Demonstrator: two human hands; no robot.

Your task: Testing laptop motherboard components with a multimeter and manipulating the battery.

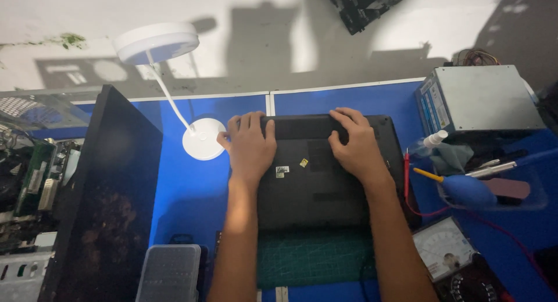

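- My left hand (250, 146) lies flat on the far left part of the black laptop (325, 180), fingers spread and reaching toward its far edge; it presses down and grips nothing.
- My right hand (356, 145) rests the same way on the far right part, fingers curled a little over the vent strip near the back edge, palm down, nothing closed in it.
- The laptop lies bottom side up, closed, in the middle of the bench, its near edge on a green cutting mat (314, 258) and the rest over the blue table (186, 191).
- As far as I can judge, the work is at its start: the bottom cover looks whole and seated, and I see no loose screws or removed panel. Whether the battery is in or out I cannot tell.
- No tool is in either hand; opening the case looks to be all ahead.
- Just left of my left hand stands the round base of a white desk lamp (202, 139).
- To the right lie a blue air blower (468, 189), a small spray bottle (427, 144), a grey power supply box (485, 99) and an analogue meter (444, 247).
- On the left stand a dark flat panel (107, 209) and a clear plastic parts box (170, 273).
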